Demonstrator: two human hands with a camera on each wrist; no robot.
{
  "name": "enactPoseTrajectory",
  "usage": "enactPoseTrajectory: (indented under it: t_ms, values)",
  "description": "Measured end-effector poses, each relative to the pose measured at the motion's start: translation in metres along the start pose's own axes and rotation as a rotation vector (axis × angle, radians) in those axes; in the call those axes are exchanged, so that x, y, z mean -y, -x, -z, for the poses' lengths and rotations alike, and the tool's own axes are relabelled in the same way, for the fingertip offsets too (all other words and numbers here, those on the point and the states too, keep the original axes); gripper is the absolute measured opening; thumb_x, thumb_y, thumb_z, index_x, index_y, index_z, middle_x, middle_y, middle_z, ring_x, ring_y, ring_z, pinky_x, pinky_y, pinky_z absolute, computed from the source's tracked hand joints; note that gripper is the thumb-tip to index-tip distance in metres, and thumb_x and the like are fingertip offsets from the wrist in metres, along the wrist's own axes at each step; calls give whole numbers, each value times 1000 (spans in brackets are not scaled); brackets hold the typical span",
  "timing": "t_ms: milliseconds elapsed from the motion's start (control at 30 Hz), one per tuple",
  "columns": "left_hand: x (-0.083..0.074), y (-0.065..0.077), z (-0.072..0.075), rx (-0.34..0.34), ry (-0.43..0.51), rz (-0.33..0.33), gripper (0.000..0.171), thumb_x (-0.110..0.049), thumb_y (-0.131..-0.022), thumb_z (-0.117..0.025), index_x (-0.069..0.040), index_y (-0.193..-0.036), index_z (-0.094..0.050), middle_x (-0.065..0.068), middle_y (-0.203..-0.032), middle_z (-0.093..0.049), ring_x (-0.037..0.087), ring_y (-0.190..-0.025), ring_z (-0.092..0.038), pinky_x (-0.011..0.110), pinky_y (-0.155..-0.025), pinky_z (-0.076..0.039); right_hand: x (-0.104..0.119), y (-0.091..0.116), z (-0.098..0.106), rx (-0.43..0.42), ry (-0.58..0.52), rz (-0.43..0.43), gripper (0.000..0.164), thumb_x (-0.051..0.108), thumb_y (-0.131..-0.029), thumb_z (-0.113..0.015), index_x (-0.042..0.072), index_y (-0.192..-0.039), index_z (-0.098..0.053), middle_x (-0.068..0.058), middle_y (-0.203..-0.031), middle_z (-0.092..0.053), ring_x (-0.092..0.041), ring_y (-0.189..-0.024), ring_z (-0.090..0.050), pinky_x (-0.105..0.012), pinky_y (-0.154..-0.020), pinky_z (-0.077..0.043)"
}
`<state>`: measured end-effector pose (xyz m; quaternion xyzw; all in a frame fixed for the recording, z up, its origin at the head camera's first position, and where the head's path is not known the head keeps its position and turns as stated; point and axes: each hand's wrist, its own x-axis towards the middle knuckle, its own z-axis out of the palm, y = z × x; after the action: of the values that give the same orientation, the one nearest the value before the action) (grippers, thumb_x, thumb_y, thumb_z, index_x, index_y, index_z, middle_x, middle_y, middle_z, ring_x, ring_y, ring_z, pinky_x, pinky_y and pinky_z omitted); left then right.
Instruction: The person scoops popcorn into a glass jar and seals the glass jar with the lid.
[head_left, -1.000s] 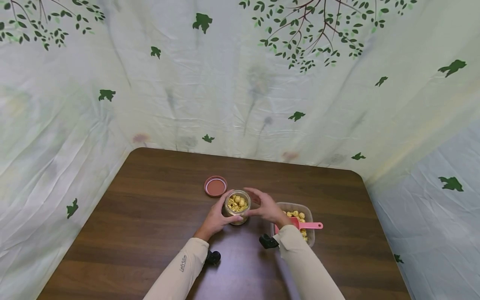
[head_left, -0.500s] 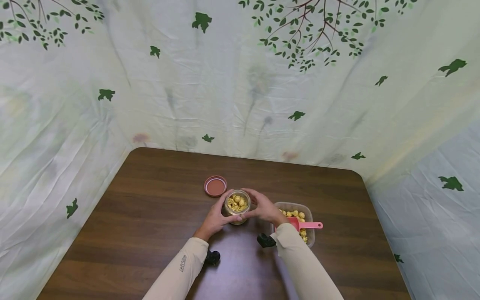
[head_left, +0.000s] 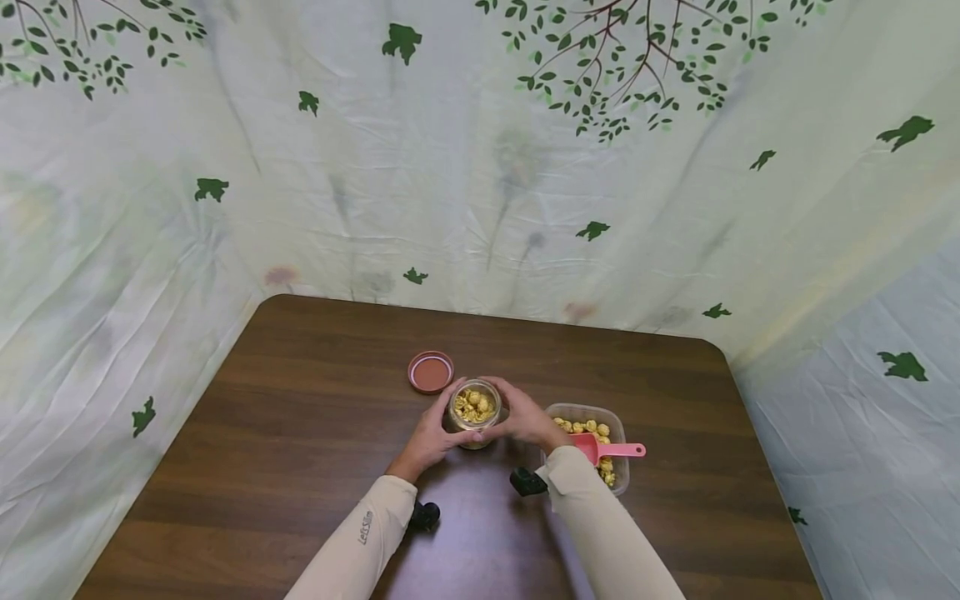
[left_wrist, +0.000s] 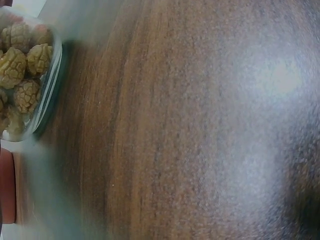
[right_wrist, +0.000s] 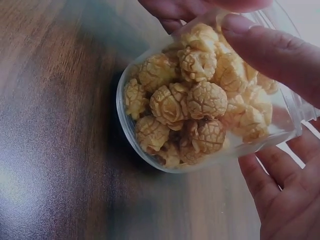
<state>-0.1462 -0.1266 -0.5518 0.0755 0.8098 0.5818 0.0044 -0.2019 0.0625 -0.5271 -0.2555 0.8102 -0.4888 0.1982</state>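
A clear glass jar [head_left: 477, 382] stands uncapped near the middle of the table, with round caramel-coloured popcorn [head_left: 475, 406] inside. My left hand [head_left: 432, 433] curves around its left side, thumb across the front. From the right, my right hand [head_left: 527, 418] holds the same jar, its thumb [right_wrist: 275, 52] lying along the glass in the right wrist view. Both thumbs come together at the front of the jar. In the left wrist view only part of the jar [left_wrist: 56, 65] shows at the left edge.
A red lid [head_left: 431, 372] lies inside-up behind the jar, to its left. Right of the jar, partly behind my right wrist, sits a clear plastic container [head_left: 621, 429] of popcorn with a pink scoop [head_left: 621, 450] across it. Printed curtains surround the brown table [head_left: 300, 400].
My right hand has moved left and its fingers have come around the jar. The left hand, jar, lid and container stay where they were.
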Motion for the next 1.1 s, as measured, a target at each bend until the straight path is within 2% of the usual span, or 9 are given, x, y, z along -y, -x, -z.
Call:
enactPoseTrajectory:
  t_ms: [200, 367, 533, 633, 733, 800, 900, 1000, 1100]
  values:
    - [19, -5, -2, 10, 8, 17, 94, -9, -71, -85, -15, -150, -35, 11, -150, -40, 28, -137, -34, 48, -112, -24, 1, 2, 0, 1, 0, -19, 87, 9, -69, -87, 8, -142, -41, -11, -140, -49, -29, -132, -42, -52, -109, -32]
    - [22, -6, 0, 23, 14, 2, 94, -12, -71, -85, -17, -150, -34, 13, -149, -40, 31, -137, -34, 51, -111, -24, 2, 2, 0, 4, -9, -23, 86, 7, -70, -86, 9, -143, -40, -11, -140, -49, -29, -133, -41, -52, -110, -30]
    - [21, -6, 3, 42, -15, 21, 94, -15, -73, -85, -17, -151, -33, 11, -151, -39, 29, -137, -34, 50, -111, -25, 1, 3, 0, 5, 0, -28, 85, 9, -71, -86, 11, -143, -40, -9, -141, -49, -27, -134, -40, -53, -111, -28]
    - [19, -4, 6, 52, -40, 7, 92, -16, -74, -84, -13, -151, -33, 13, -150, -39, 30, -136, -37, 50, -111, -27, 0, 4, 0, 4, 3, -21, 84, 8, -71, -85, 11, -143, -40, -9, -140, -49, -27, -133, -41, -53, -111, -28]
    - [9, 0, 12, 37, 12, -46, 83, -7, -79, -79, -2, -148, -34, 23, -145, -42, 38, -132, -40, 55, -109, -28, -1, 5, 1, 8, -1, 0, 84, 8, -72, -85, 9, -143, -40, -11, -139, -50, -28, -131, -42, -53, -110, -29]
    - [2, 2, 18, 0, 44, -104, 67, -1, -86, -69, 8, -143, -35, 30, -140, -44, 46, -128, -42, 56, -106, -32, -2, 5, 1, 10, -11, 14, 84, 8, -72, -85, 8, -143, -39, -12, -139, -51, -29, -130, -43, -53, -109, -30]
    - [-2, 0, 27, -108, 93, -157, 43, 2, -96, -51, 16, -135, -40, 35, -131, -49, 50, -123, -44, 45, -106, -37, -3, 5, 2, 7, -16, 14, 85, 9, -71, -86, 9, -143, -40, -11, -139, -51, -29, -130, -44, -51, -109, -31]
    - [12, -7, 34, -257, 83, -143, 34, -3, -102, -40, 15, -130, -47, 32, -127, -54, 45, -122, -48, 27, -103, -39, -3, 5, 2, 3, -7, 0, 86, 10, -70, -86, 11, -143, -40, -11, -139, -51, -28, -130, -44, -50, -109, -31]
    - [32, -16, 38, -361, 59, -104, 33, -4, -100, -47, 12, -129, -49, 31, -126, -54, 42, -119, -50, 33, -102, -40, -4, 4, 1, 6, 8, -15, 86, 12, -71, -86, 12, -143, -40, -11, -139, -51, -28, -130, -43, -51, -110, -30]
